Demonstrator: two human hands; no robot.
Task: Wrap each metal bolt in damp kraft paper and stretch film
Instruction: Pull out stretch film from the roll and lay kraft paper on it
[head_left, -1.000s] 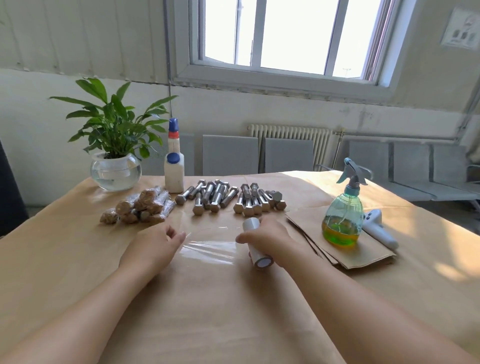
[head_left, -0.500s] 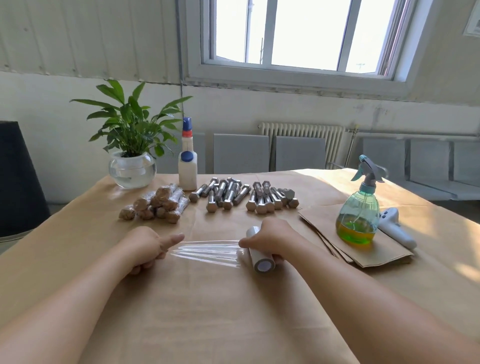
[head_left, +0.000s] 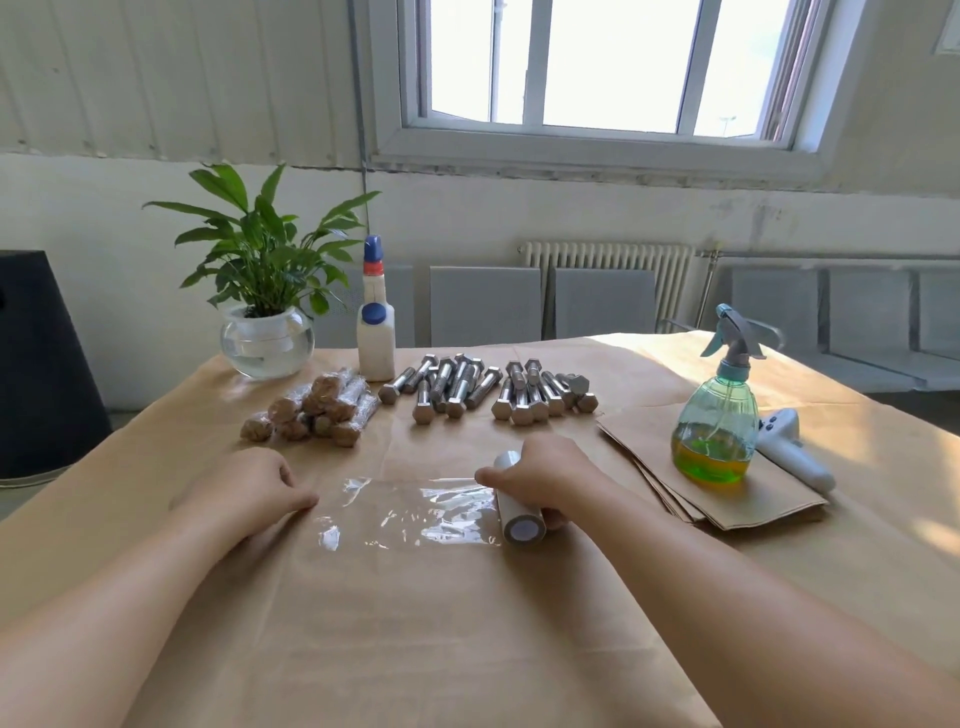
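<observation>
A sheet of clear stretch film (head_left: 415, 512) lies flat on the paper-covered table (head_left: 467, 623), drawn out between my hands. My left hand (head_left: 249, 488) pinches the film's left edge with curled fingers. My right hand (head_left: 545, 475) grips the white film roll (head_left: 517, 512) at the sheet's right end. Several bare metal bolts (head_left: 483, 389) lie in two groups behind the film. A pile of wrapped bolts (head_left: 317, 408) sits to their left. A stack of kraft paper sheets (head_left: 727, 493) lies at the right.
A green spray bottle (head_left: 717, 431) stands on the kraft sheets, with a white handheld device (head_left: 795, 452) beside it. A white bottle with a blue cap (head_left: 375, 327) and a potted plant in a glass bowl (head_left: 265, 291) stand at the back left.
The film has been drawn out longer and wider between my hands. My left hand has shifted left with the film edge, and the roll has moved slightly right.
</observation>
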